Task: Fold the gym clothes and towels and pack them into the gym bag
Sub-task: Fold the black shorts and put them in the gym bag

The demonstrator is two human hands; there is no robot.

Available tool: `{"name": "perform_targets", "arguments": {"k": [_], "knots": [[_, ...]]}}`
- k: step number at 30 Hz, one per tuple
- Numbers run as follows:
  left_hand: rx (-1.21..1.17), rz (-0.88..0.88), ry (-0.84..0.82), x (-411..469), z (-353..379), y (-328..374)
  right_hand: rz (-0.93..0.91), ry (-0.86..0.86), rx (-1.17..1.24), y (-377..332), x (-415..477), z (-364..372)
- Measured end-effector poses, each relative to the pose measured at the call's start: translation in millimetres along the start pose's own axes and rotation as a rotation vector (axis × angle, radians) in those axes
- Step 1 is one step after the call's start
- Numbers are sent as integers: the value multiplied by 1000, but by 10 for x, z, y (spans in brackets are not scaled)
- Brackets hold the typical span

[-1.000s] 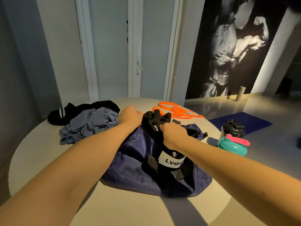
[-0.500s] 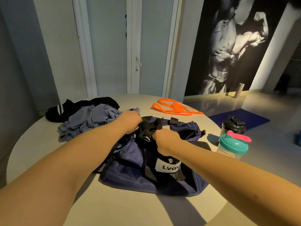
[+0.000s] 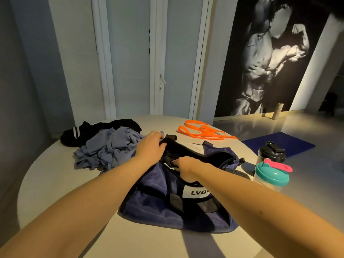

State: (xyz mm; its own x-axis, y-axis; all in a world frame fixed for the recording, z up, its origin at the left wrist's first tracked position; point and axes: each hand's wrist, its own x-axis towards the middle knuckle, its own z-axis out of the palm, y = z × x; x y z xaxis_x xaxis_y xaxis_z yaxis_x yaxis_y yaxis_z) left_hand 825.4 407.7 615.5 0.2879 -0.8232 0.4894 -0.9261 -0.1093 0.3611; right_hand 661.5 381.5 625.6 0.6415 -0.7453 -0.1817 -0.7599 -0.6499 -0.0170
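Observation:
A dark blue gym bag (image 3: 158, 202) with a white label lies in the middle of a round pale table (image 3: 55, 192). My left hand (image 3: 150, 148) grips the far edge of the bag's black-trimmed opening. Gripping the near edge of that opening is my right hand (image 3: 186, 167), so the bag's mouth is spread between the two. To the left of the bag lies a crumpled grey-blue garment (image 3: 106, 148). Behind it is a black garment with white stripes (image 3: 80, 133). What is inside the bag is hidden.
Orange resistance bands (image 3: 201, 132) lie at the table's far side. A teal-lidded shaker with a pink tab (image 3: 271, 175) and a black-lidded shaker (image 3: 270, 152) stand right of the bag. A blue mat (image 3: 279, 144) lies on the floor beyond.
My hands have drawn apart and pulled the bag's opening wider. The bunched black straps seen a second ago now lie flat along the rim.

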Motion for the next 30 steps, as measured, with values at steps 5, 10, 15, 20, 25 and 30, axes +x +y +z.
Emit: {"name": "perform_targets", "arguments": {"k": [5, 10, 15, 20, 25, 30], "knots": [[-146, 260, 30, -582, -1, -47, -28, 85, 180, 203, -213, -41], [9, 477, -190, -987, -9, 64, 92, 51, 162, 401, -358, 63], [-53, 483, -78, -962, -82, 62, -72, 337, 284, 294, -370, 18], [-101, 509, -109, -1074, -123, -70, -68, -288, 814, 250, -382, 46], [-163, 344, -248, -1142, -2, -106, -214, -342, 900, 208, -543, 14], [-187, 246, -230, -1152, 71, -71, -285, -169, 732, 329, -572, 142]]}}
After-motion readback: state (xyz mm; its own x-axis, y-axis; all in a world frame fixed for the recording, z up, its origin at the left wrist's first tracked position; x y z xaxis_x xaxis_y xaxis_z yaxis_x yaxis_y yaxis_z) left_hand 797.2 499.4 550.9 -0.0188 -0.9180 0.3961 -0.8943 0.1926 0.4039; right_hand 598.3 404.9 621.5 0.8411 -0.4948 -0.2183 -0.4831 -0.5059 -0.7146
